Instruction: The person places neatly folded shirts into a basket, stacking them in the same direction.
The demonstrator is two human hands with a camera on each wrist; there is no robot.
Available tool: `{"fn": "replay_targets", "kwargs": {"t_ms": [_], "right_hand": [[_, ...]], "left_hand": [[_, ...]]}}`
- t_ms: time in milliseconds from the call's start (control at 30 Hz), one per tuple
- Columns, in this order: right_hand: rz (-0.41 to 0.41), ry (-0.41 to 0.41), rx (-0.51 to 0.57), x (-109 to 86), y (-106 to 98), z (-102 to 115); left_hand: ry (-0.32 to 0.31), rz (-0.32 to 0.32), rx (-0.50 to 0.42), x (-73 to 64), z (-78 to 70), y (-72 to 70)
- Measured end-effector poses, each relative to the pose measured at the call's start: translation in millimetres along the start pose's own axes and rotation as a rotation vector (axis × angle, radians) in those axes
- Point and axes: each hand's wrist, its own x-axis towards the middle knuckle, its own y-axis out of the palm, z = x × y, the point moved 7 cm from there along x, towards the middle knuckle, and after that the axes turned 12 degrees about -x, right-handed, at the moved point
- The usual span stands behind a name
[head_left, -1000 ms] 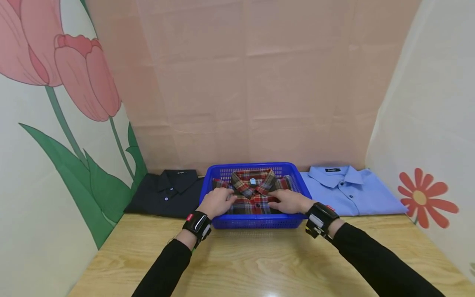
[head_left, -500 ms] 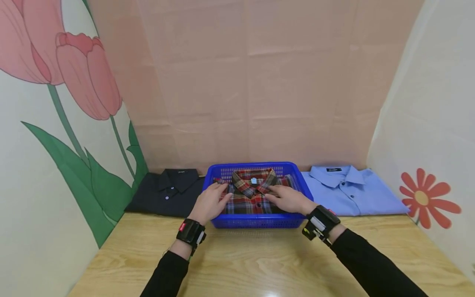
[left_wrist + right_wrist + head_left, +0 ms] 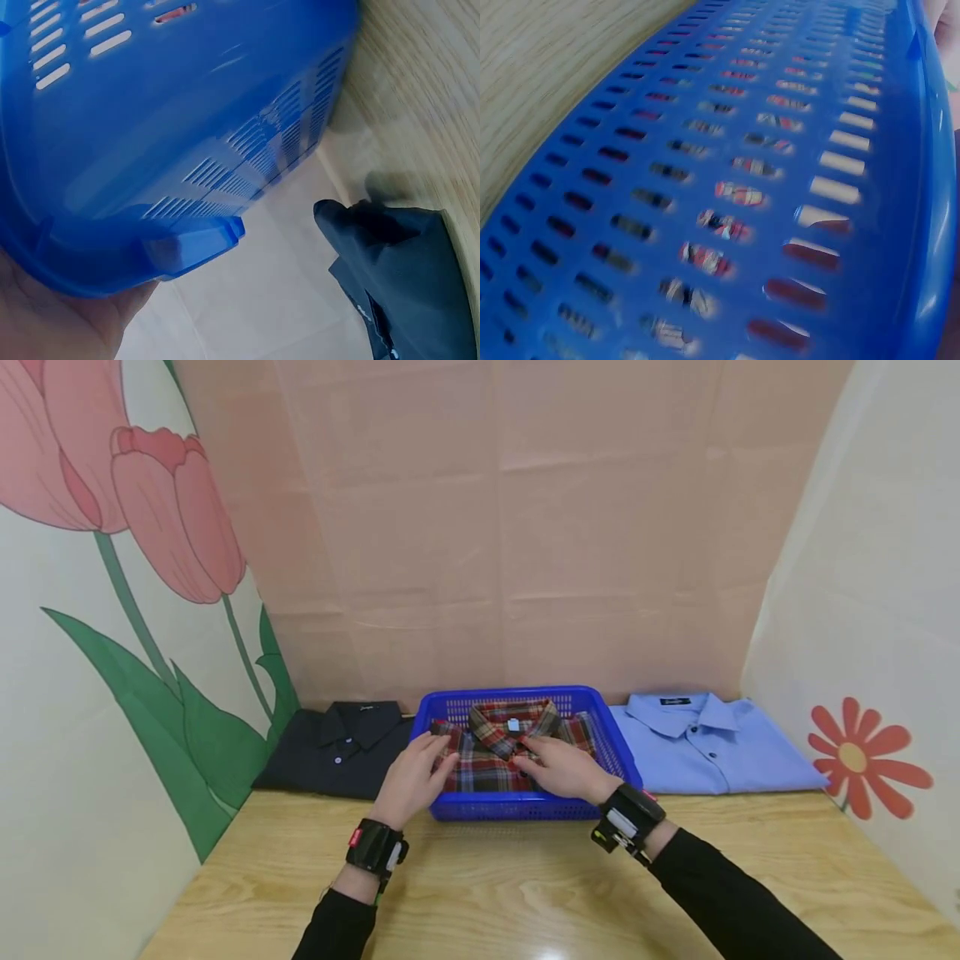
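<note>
A folded plaid shirt [image 3: 483, 772], mostly red and dark, lies collar away from me inside a blue plastic basket [image 3: 517, 808]. Over the basket's front left corner is my left hand [image 3: 411, 778], fingers extended and thumb apart. In the left wrist view part of this hand [image 3: 64, 322] shows beside the basket's rim [image 3: 191, 251]. My right hand [image 3: 568, 770] reaches over the front right of the basket, its fingers extended at the shirt's front below the collar. Whether its fingertips press the cloth, I cannot tell. The right wrist view is mostly the slotted basket wall [image 3: 660, 180].
A folded black shirt [image 3: 300, 764] lies left of the basket, and a folded light blue shirt [image 3: 750, 760] lies right of it. All stand on a wooden table [image 3: 487, 893] against a pinkish backdrop [image 3: 510, 543]. Flower-patterned side walls [image 3: 855, 610] flank the table.
My left hand has moved left and back from the shirt toward the basket's front left corner. My right hand has shifted left across the shirt's front. The shirts stay in place.
</note>
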Motion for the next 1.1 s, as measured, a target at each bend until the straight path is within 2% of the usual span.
{"fn": "replay_targets", "kwargs": {"t_ms": [333, 533, 833, 1100], "right_hand": [[-0.007, 0.009, 0.007, 1.6, 2.8, 11.5], [-0.050, 0.012, -0.017, 3.3, 4.0, 24.0], [-0.131, -0.042, -0.067, 9.7, 6.9, 56.3], [-0.224, -0.130, -0.099, 14.0, 6.9, 90.1]], "left_hand": [[0.001, 0.006, -0.016, -2.5, 1.4, -0.8], [0.065, -0.067, -0.011, -2.0, -0.1, -9.2], [0.105, -0.109, 0.035, -2.6, 3.9, -17.7], [0.109, -0.159, 0.047, -8.4, 16.5, -25.7]]}}
